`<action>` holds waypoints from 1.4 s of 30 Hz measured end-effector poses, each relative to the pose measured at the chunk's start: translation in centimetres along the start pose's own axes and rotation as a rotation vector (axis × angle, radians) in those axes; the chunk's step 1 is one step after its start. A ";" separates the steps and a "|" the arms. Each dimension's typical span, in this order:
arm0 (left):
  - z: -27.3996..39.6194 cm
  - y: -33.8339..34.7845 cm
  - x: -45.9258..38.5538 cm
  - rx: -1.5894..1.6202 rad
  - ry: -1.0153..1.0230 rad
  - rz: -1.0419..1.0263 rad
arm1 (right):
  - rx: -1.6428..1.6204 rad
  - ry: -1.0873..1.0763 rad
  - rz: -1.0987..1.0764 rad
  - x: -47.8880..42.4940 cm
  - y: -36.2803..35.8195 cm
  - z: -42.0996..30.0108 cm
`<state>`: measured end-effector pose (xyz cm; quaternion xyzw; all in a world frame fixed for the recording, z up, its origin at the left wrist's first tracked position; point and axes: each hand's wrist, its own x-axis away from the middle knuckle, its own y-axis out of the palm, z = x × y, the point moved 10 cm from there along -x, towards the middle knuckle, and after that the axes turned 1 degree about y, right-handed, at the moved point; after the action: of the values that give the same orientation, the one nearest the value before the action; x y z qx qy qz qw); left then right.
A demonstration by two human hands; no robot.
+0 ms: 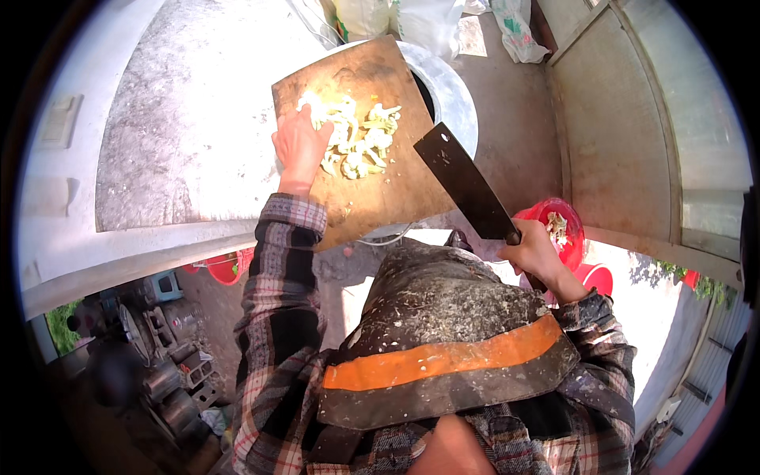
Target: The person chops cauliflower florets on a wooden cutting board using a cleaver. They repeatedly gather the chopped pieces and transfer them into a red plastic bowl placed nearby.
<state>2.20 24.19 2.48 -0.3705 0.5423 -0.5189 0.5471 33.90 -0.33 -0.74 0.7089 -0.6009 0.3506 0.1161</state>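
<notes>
A wooden cutting board point(409, 172) lies tilted in the picture over a large round metal vessel point(460, 98), with part of the vessel's dark opening showing at the right. Cut cauliflower pieces point(356, 139) are heaped on the board's upper middle. My left hand point(300, 142) rests at the heap's left edge, fingers spread; bright glare hides what its fingertips touch. In my right hand point(537, 252), right of the board, is the handle of a cleaver point(469, 181). Its broad dark blade points up and left, its tip just off the board's right edge.
A red bucket point(573, 237) holding plant scraps stands beyond my right hand, with another red container point(595, 279) below it. White sacks point(424, 24) stand behind the vessel. A pale panelled wall point(617, 119) is at right. Metal pots and hollow blocks point(160, 329) lie lower left.
</notes>
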 end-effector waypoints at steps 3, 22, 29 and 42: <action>-0.5 -0.1 -0.1 0.078 0.049 0.004 | -0.009 -0.068 0.008 -0.9 -0.1 -0.7; -2.4 -1.4 3.6 0.364 -0.092 0.379 | 0.403 -0.278 -0.159 -10.4 4.1 -19.9; -2.6 -1.9 3.6 0.383 -0.160 0.329 | 0.514 -0.235 -0.177 -10.7 4.7 -20.9; -2.8 -1.2 3.1 0.302 -0.189 0.270 | 0.760 -0.238 -0.160 -9.6 8.8 -23.5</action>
<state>-1.12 21.44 2.64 -0.2553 0.4492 -0.4794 0.7094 17.02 18.66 7.97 0.7814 -0.3807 0.4532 -0.1978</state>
